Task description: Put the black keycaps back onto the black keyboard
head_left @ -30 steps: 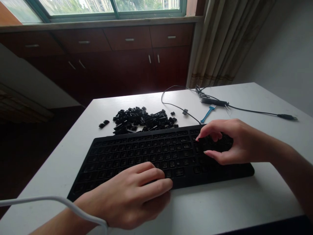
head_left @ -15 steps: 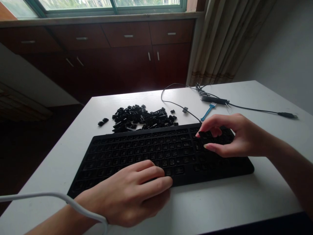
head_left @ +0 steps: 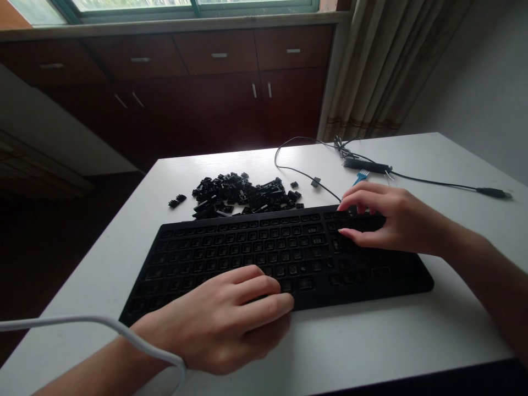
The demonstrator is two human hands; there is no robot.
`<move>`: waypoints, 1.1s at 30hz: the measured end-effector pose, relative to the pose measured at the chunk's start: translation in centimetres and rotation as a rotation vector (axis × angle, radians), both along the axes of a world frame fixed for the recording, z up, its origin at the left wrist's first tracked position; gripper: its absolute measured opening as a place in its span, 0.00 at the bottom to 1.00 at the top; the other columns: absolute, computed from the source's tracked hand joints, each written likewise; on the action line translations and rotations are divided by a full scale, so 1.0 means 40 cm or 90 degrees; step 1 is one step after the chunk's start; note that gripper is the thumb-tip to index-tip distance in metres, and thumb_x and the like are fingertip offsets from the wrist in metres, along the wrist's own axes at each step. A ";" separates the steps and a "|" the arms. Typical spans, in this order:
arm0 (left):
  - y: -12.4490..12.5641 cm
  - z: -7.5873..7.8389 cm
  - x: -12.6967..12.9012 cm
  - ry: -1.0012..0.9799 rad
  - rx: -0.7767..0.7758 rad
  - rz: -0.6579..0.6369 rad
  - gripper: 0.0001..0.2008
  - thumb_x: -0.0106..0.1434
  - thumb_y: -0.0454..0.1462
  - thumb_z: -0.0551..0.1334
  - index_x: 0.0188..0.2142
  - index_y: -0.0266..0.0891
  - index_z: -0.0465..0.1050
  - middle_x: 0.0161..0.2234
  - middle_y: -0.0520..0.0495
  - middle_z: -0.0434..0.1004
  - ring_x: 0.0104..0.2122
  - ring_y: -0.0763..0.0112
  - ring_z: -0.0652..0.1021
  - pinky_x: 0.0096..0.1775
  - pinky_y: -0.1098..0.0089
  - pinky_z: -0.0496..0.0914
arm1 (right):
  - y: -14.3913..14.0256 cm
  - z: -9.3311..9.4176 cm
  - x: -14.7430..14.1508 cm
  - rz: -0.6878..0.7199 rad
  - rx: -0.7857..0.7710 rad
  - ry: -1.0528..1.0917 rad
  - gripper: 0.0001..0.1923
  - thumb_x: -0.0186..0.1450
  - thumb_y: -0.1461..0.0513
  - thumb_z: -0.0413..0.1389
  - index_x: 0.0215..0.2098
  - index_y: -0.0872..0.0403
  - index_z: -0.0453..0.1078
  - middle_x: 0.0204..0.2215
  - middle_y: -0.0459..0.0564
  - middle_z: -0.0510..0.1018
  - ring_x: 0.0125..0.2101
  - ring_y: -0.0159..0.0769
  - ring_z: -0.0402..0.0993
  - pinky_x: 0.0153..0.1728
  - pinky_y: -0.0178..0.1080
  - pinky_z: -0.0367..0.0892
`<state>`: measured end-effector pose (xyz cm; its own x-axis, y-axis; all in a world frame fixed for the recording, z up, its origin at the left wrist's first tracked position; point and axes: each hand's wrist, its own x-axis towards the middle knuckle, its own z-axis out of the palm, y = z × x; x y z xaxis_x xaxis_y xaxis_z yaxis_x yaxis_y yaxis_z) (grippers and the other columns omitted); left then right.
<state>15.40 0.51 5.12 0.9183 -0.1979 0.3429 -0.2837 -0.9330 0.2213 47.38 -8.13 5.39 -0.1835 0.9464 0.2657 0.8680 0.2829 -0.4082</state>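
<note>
A black keyboard [head_left: 270, 247] lies across the white table, with most of its key places bare of keycaps. My left hand [head_left: 231, 319] rests over its front edge, fingers curled down on it and the thumb hidden below. Above the keyboard's right part, my right hand [head_left: 388, 217] is open, the thumb and forefinger apart. Whether anything small and dark sits between them is too dim to tell. Behind the keyboard lies a heap of loose black keycaps [head_left: 231, 192]. A blue brush [head_left: 361, 176] shows partly behind my right hand.
A black cable [head_left: 284, 166] runs from the keyboard's back edge to a bundle, near a dark stick-shaped tool [head_left: 367, 165] and a USB plug [head_left: 493, 192]. A white cord [head_left: 82, 319] crosses my left wrist. Dark red cabinets [head_left: 198, 110] stand beyond the white table [head_left: 346, 341].
My right hand has moved up toward the keyboard's back edge, now covering more of the brush. Another keycap lies at the heap's right side. My left hand keeps its place on the keyboard.
</note>
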 end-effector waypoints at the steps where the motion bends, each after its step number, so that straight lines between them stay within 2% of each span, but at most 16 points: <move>1: 0.000 0.000 0.000 0.001 -0.003 0.000 0.09 0.65 0.27 0.61 0.44 0.31 0.76 0.44 0.45 0.80 0.37 0.67 0.76 0.40 0.64 0.71 | 0.001 -0.003 0.002 -0.001 0.004 -0.013 0.17 0.60 0.53 0.64 0.45 0.48 0.73 0.45 0.49 0.78 0.37 0.40 0.75 0.37 0.44 0.72; 8: 0.001 -0.008 -0.005 0.009 -0.009 0.003 0.09 0.65 0.28 0.61 0.45 0.31 0.76 0.44 0.45 0.80 0.37 0.68 0.76 0.40 0.64 0.71 | 0.000 0.010 0.013 -0.033 0.058 -0.081 0.16 0.61 0.54 0.63 0.46 0.49 0.73 0.45 0.51 0.78 0.37 0.41 0.76 0.38 0.44 0.71; 20: -0.002 -0.004 -0.005 -0.006 0.008 0.015 0.07 0.64 0.27 0.63 0.42 0.32 0.76 0.44 0.46 0.80 0.37 0.68 0.75 0.41 0.65 0.70 | -0.004 0.009 0.020 -0.022 0.052 -0.103 0.16 0.63 0.54 0.61 0.47 0.50 0.72 0.43 0.49 0.79 0.36 0.40 0.76 0.38 0.44 0.71; 29: 0.000 -0.011 -0.008 -0.017 0.019 0.005 0.07 0.63 0.28 0.64 0.41 0.32 0.76 0.44 0.45 0.80 0.38 0.67 0.74 0.41 0.64 0.70 | -0.006 0.009 0.017 -0.009 0.029 -0.070 0.16 0.62 0.55 0.62 0.47 0.50 0.72 0.43 0.49 0.79 0.33 0.38 0.76 0.37 0.43 0.71; 33: 0.000 -0.010 -0.008 -0.012 0.005 0.006 0.07 0.63 0.27 0.64 0.41 0.32 0.76 0.43 0.44 0.80 0.38 0.67 0.75 0.41 0.64 0.70 | -0.006 0.017 0.005 -0.020 -0.012 0.057 0.17 0.60 0.54 0.65 0.45 0.49 0.74 0.36 0.47 0.78 0.31 0.36 0.72 0.34 0.42 0.70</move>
